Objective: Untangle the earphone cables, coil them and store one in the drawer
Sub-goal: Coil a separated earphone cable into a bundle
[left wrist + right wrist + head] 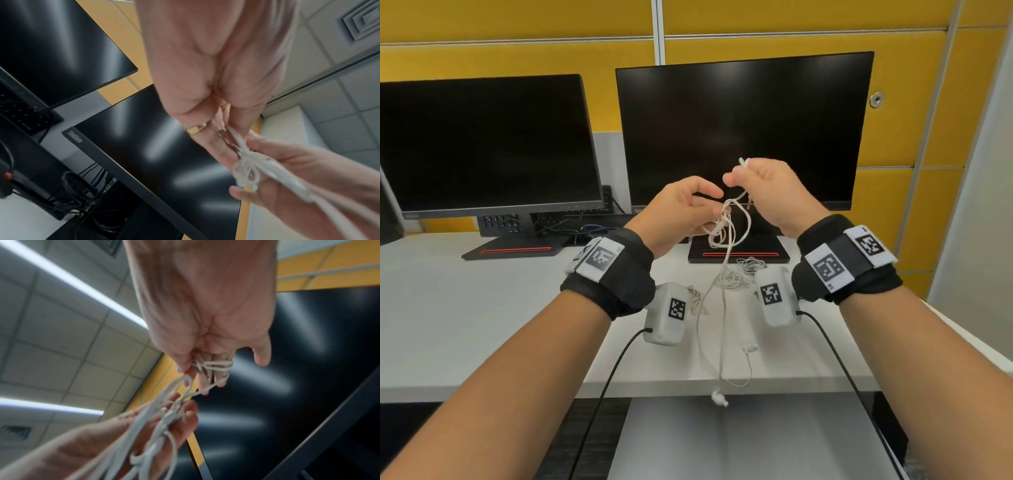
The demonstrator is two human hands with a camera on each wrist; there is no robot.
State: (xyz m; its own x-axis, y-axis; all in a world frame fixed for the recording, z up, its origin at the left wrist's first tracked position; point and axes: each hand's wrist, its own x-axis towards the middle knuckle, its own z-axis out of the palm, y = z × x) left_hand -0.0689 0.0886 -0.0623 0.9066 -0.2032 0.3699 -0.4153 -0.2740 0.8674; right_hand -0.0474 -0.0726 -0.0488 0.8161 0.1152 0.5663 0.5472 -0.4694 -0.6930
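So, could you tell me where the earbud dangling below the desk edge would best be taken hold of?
Probably by the thin cable just above the earbud, coming from the near, open side in front of the desk. It hangs free in the air on a nearly straight strand, while the knot higher up is already in the grip of the left hand and right hand.
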